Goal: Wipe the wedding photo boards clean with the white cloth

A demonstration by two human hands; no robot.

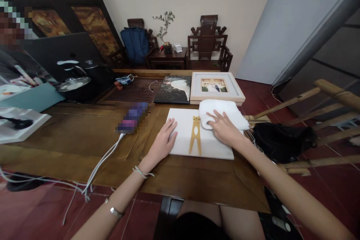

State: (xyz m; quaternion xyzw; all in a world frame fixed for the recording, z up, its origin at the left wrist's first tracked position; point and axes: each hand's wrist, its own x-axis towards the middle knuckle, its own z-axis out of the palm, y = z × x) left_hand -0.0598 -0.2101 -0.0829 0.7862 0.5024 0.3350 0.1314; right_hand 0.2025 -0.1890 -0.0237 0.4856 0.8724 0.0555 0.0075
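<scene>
A white board (pixel 181 135) lies flat on the wooden table in front of me. On it rests a gold-coloured, flat, two-legged piece (pixel 195 135) with a diamond-shaped opening, its legs pointing toward me. My left hand (pixel 165 138) lies over the board's left edge, fingers stretched out, holding nothing. At the board's far right corner, my right hand (pixel 223 127) holds a folded white towel (pixel 225 107), its fingers spread over the cloth and the thumb side pressed into a fold. Part of the towel is hidden under that hand.
Behind the board lie a dark picture panel (pixel 173 89) and a white framed photo (pixel 239 88). A phone (pixel 132 118) with a white cable (pixel 102 157) is to the left. Farther left are a pot (pixel 74 86), a teal box (pixel 33 99) and a white tray (pixel 28 131). A wooden chair (pixel 292 101) stands right.
</scene>
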